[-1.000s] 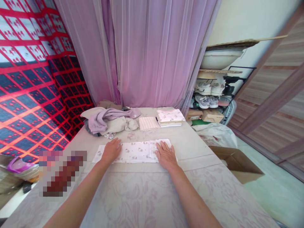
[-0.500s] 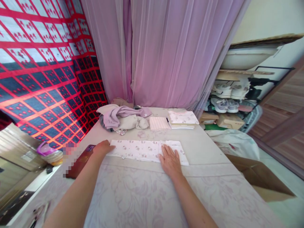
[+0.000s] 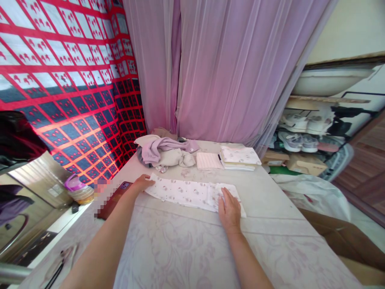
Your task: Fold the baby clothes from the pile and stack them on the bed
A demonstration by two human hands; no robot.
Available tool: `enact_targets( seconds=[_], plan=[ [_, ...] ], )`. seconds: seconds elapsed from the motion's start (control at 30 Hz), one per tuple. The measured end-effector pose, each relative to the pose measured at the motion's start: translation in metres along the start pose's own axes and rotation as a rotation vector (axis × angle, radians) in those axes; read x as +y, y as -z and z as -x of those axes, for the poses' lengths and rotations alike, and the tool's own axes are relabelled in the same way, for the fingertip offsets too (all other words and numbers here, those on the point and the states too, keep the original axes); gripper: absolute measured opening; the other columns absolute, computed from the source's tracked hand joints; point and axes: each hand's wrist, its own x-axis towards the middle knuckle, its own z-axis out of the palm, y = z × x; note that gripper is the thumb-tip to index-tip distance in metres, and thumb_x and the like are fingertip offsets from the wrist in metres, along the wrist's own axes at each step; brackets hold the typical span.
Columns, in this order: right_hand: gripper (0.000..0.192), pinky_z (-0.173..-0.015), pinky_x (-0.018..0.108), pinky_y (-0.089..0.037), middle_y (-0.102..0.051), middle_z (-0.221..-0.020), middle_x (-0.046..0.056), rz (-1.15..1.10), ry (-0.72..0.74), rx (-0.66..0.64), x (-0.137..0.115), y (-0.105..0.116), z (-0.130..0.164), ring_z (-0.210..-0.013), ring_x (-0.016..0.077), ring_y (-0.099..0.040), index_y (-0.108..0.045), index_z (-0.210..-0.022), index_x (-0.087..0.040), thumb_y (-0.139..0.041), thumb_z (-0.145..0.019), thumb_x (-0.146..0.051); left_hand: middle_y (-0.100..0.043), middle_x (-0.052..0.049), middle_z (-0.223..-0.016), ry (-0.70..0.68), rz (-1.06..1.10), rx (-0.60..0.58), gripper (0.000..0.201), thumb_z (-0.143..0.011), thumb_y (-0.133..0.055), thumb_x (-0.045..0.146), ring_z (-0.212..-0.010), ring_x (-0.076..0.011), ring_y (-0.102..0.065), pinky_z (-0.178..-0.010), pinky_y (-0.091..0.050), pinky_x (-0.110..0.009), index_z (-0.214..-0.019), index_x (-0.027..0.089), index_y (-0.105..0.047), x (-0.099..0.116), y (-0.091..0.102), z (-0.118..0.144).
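A long strip of folded white cloth [image 3: 183, 192] with small printed figures lies across the bed-like surface in front of me. My left hand [image 3: 143, 183] pinches its left end, and that end looks slightly raised. Over the right end rests my right hand [image 3: 230, 210], fingers stretched out and touching the doubled part of the fabric. Beyond the cloth sit a pink striped folded cloth [image 3: 208, 161] and a stack of folded printed fabric [image 3: 240, 155]. A heap of lilac and beige clothes [image 3: 164, 151] lies behind the strip at the left.
A phone in a brown case [image 3: 112, 202] lies beside my left forearm. Purple curtains [image 3: 237, 72] hang behind the patterned bedspread [image 3: 180, 249]. On the right stand a shoe rack with sneakers [image 3: 297, 141] and an open cardboard box [image 3: 345, 237].
The view has shifted, so things sit farther right. My left hand has drawn up the cloth's left end a little, tilting it. My right hand has slid toward the right end.
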Motion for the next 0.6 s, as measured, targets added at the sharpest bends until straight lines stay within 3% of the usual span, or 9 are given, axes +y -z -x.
enact_targets(
  seconds=[0.1, 0.27, 0.37, 0.6],
  plan=[
    [0.042, -0.102, 0.044, -0.035, -0.06, -0.126, 0.013, -0.031, -0.026, 0.037, 0.004, -0.001, 0.0, -0.118, 0.0233, -0.052, -0.056, -0.123, -0.017, -0.032, -0.092, -0.033, -0.069, -0.006, -0.101, -0.086, 0.053, 0.063, 0.049, -0.081, -0.056, 0.026, -0.078, -0.0154, -0.067, -0.063, -0.048, -0.022, -0.129, 0.019, -0.046, 0.017, -0.001, 0.011],
    [0.042, -0.102, 0.044, -0.036, -0.06, -0.125, 0.013, -0.044, -0.044, 0.068, 0.004, 0.0, -0.001, -0.117, 0.0236, -0.053, -0.057, -0.122, -0.017, -0.032, -0.092, -0.033, -0.065, -0.005, -0.116, -0.317, -0.02, 0.15, 0.058, -0.079, -0.057, 0.02, -0.102, -0.0207, -0.062, -0.086, -0.046, -0.029, -0.135, 0.026, -0.044, 0.063, -0.024, 0.036],
    [0.041, -0.1, 0.043, -0.038, -0.061, -0.125, 0.013, -0.032, -0.053, 0.088, 0.004, 0.001, -0.001, -0.116, 0.0239, -0.054, -0.057, -0.12, -0.017, -0.033, -0.092, -0.034, -0.066, -0.006, -0.114, -0.456, -0.133, 0.178, 0.054, -0.082, -0.053, 0.019, -0.102, -0.0217, -0.062, -0.086, -0.046, -0.031, -0.135, 0.025, -0.046, 0.089, -0.045, 0.05],
    [0.039, -0.099, 0.044, -0.039, -0.062, -0.123, 0.013, -0.031, -0.061, 0.096, 0.004, 0.0, -0.002, -0.114, 0.0243, -0.055, -0.058, -0.119, -0.017, -0.035, -0.092, -0.032, -0.066, -0.008, -0.118, -0.538, -0.267, 0.11, 0.048, -0.086, -0.047, 0.019, -0.106, -0.0216, -0.062, -0.086, -0.047, -0.032, -0.134, 0.026, -0.046, 0.12, -0.09, 0.067]
  ],
)
